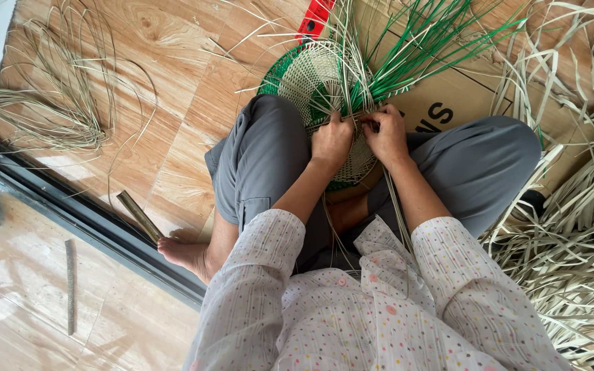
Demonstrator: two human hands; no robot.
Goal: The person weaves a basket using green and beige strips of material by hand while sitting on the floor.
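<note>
A round woven basket base [311,79] of pale and green strips rests tilted on my lap between my knees. Long green strips [427,38] and pale strips fan out from its far edge. My left hand [331,141] presses on the weave near its middle, fingers curled over pale strips. My right hand [385,132] sits right beside it, pinching a thin strip at the weave's edge. Both hands nearly touch each other.
A heap of pale flat strips [579,227] lies at the right. A loose bundle of thin fibres [56,110] sits on the wood-look floor at the left. A flat stick [140,216] lies by a dark door track [70,206]. Cardboard [448,103] is under the basket.
</note>
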